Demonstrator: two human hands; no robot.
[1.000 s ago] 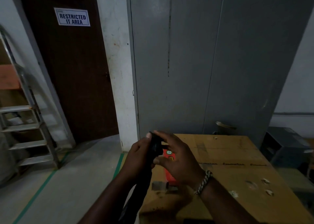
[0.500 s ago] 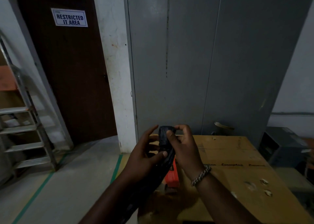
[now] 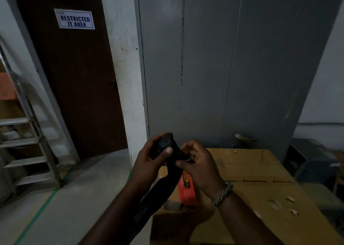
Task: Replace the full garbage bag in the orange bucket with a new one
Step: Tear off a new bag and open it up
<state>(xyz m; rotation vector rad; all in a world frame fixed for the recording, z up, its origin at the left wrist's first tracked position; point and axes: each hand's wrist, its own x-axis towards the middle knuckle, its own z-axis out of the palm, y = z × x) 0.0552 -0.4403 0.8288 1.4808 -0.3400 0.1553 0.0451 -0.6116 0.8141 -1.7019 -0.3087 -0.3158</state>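
half a second ago your right hand (image 3: 202, 168) held the top of the folded black bag (image 3: 166, 142) and your left hand (image 3: 149, 163) lay open under it with its fingers spread. now they have swapped. your left hand grips the folded top, thumb pressed flat on its front, and your right hand pinches a layer just beside that thumb. the bag sits above the near left corner of the bench (image 3: 260, 166), and its loose tail hangs down off that corner.

i judge you are still working the new bag open. it stays a narrow folded strip, so no mouth is ready for the bucket yet.

the orange bucket and the full bag are out of view, so that part of the job cannot be checked. the bag's lower end runs behind your left forearm, and its length is unclear. your right fingertips are hidden behind the plastic, so how much they hold is uncertain. the orange box (image 3: 188, 190) on the bench, under your hands, is partly covered and its label cannot be read in the dim light.
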